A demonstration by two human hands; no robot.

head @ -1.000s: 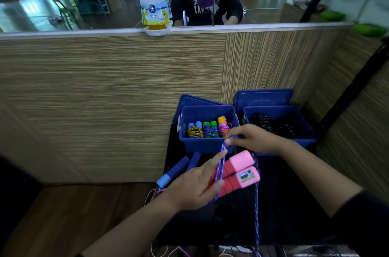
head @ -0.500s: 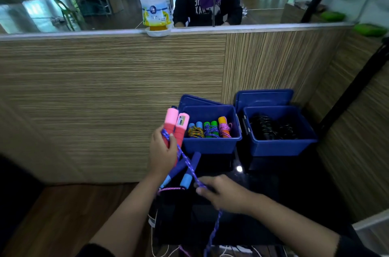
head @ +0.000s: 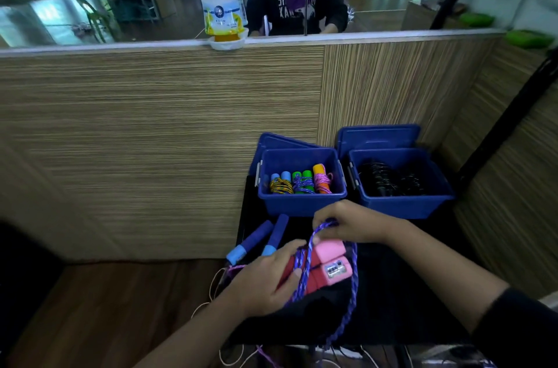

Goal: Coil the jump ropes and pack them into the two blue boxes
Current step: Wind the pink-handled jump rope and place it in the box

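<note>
Our left hand (head: 265,280) grips the pink handles (head: 327,263) near the front edge of the black table (head: 392,292), while our right hand (head: 350,221) pinches a loop of the purple rope (head: 351,286) just above them. Both blue boxes (head: 302,201) (head: 401,204) stand along the far edge, holding coiled ropes.

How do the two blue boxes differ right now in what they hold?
The left blue box holds three coiled ropes with bright handles: light blue, green and orange. The right blue box holds only dark, black coils, with no bright handles showing. The left box's lid leans tilted behind it; the right box's lid stands straighter. Both are open, the same blue, side by side.
</note>
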